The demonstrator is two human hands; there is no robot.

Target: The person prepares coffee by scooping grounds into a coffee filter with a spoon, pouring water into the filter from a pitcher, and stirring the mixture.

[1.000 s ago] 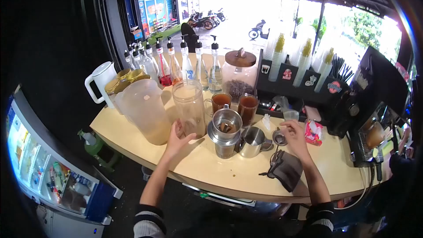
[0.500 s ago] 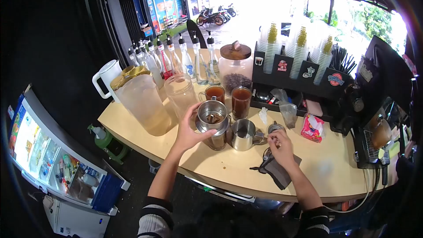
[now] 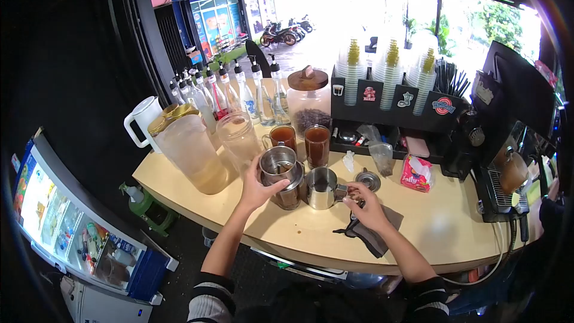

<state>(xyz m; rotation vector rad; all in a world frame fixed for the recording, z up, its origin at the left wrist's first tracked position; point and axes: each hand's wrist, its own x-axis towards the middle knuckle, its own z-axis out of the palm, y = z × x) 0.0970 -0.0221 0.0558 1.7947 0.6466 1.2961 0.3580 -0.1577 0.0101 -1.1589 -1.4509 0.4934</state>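
My left hand (image 3: 260,186) is wrapped round a metal drip coffee filter (image 3: 278,161), thumb and fingers on either side. Dark wet contents show inside the filter, which sits on top of a glass (image 3: 288,196). Just right of it stands a steel milk pitcher (image 3: 321,190), upright, its handle pointing right. At that handle is my right hand (image 3: 366,204), thumb and forefinger apart; a firm grip cannot be seen. A round metal lid (image 3: 368,180) lies on the counter behind the right hand. Two glass mugs of brown drink, a left mug (image 3: 283,136) and a right mug (image 3: 317,143), stand behind the filter.
A cloudy plastic jug (image 3: 190,152) and clear jar (image 3: 238,140) stand left. Behind are pump bottles (image 3: 248,98), a bean jar (image 3: 311,104) and a cup rack (image 3: 382,98). A dark cloth (image 3: 375,236) lies at the front; a pink packet (image 3: 417,173) is to the right.
My right hand has let go of the metal lid, now lying on the counter, and has moved left to the pitcher's handle. My left hand stays on the filter. The view has shifted slightly.
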